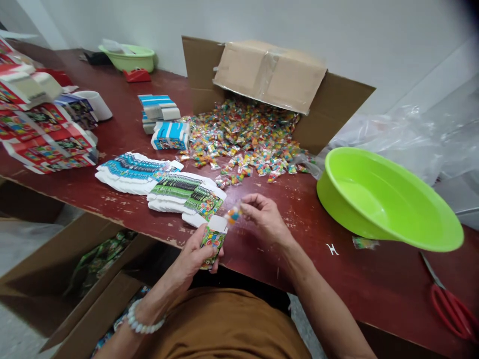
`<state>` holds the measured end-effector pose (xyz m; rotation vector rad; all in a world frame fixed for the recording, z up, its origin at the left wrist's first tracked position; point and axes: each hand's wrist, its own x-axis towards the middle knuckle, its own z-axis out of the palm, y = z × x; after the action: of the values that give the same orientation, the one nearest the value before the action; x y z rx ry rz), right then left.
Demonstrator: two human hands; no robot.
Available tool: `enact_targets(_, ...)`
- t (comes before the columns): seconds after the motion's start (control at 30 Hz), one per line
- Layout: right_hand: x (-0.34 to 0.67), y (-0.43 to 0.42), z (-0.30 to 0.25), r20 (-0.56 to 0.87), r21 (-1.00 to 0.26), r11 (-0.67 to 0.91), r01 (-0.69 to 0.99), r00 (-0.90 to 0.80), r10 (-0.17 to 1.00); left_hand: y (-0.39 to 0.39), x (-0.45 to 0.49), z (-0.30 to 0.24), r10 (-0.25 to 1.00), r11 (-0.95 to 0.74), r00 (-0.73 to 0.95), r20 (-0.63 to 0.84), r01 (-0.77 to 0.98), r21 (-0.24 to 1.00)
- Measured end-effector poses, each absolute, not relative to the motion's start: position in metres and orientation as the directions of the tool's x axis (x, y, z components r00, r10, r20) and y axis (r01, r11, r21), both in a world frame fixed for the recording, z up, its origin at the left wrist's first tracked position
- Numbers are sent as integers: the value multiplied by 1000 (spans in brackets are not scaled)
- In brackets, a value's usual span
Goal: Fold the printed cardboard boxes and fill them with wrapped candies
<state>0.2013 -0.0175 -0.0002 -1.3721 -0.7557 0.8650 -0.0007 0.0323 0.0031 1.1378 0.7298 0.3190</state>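
Note:
My left hand (194,254) grips a small green printed carton (213,240), held upright with its white top flap open, at the table's near edge. My right hand (264,217) pinches a small colourful candy packet (234,215) just beside the carton's open top. A heap of the same candy packets (247,142) spills across the table from a tipped cardboard box (269,75). Flat green cartons (187,194) and flat blue cartons (130,172) lie fanned out just beyond my left hand.
A large green basin (389,199) sits at right, red scissors (449,304) near the front right edge. Filled blue cartons (168,132), red cartons (41,134) and another green basin (129,57) stand further left. An open cardboard box (56,284) holding green cartons sits below the table.

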Motion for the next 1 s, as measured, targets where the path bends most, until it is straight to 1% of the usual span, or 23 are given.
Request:
enact_targets(0.07, 180, -22, 8, -57, -984, 26, -178, 447, 893, 30, 2, 1, 573, 404, 736, -360, 129, 906)
enact_targets(0.13, 167, -26, 12, -50, -986, 24, -164, 434, 900, 29, 4, 1, 563, 402, 747, -355, 128, 907)
enact_targets(0.17, 164, -28, 13, -23, -992, 34, -120, 442, 897, 28, 4, 1, 558, 401, 752, -351, 126, 907)
enact_targets(0.23, 162, -32, 17, 79, -997, 79, 20, 482, 873, 25, 4, 3, 552, 402, 759, -346, 121, 908)
enact_targets(0.33, 167, -38, 22, 224, -969, 124, 216, 536, 814, 23, 2, 6, 539, 412, 767, -347, 119, 903)
enact_targets(0.4, 170, -40, 24, 244, -959, 121, 258, 527, 814, 21, 1, 7, 529, 422, 773, -348, 116, 899)
enact_targets(0.57, 160, -45, 18, 222, -933, 95, 346, 348, 911, 21, 3, 7, 547, 454, 782, -299, 24, 891)
enact_targets(0.63, 157, -46, 17, 196, -955, 91, 281, 373, 907, 22, 4, 8, 560, 511, 766, -317, -18, 859)
enact_targets(0.73, 158, -46, 15, 94, -996, 77, 54, 484, 870, 23, 5, 8, 556, 642, 719, -417, -52, 765)
enact_targets(0.77, 158, -45, 14, 40, -998, 55, -17, 476, 878, 23, 5, 8, 551, 669, 708, -442, -58, 741)
enact_targets(0.8, 158, -45, 12, -15, -997, 21, -77, 430, 903, 22, 5, 6, 552, 677, 702, -451, -62, 734)
enact_targets(0.87, 155, -43, 9, -96, -985, -53, -166, 267, 959, 22, 6, 3, 583, 632, 697, -417, -67, 772)
enact_targets(0.9, 154, -43, 6, -101, -981, -64, -181, 205, 973, 21, 6, 1, 612, 588, 693, -381, -76, 805)
enact_targets(0.93, 151, -42, 5, -74, -985, -43, -165, 187, 979, 21, 6, 0, 639, 545, 689, -343, -91, 834)
enact_targets(0.97, 149, -42, 3, -19, -994, 5, -112, 216, 976, 21, 6, -1, 662, 516, 681, -314, -109, 849)
enact_targets(1.0, 148, -43, 2, 61, -997, 69, -21, 268, 961, 21, 6, -1, 670, 513, 677, -305, -126, 849)
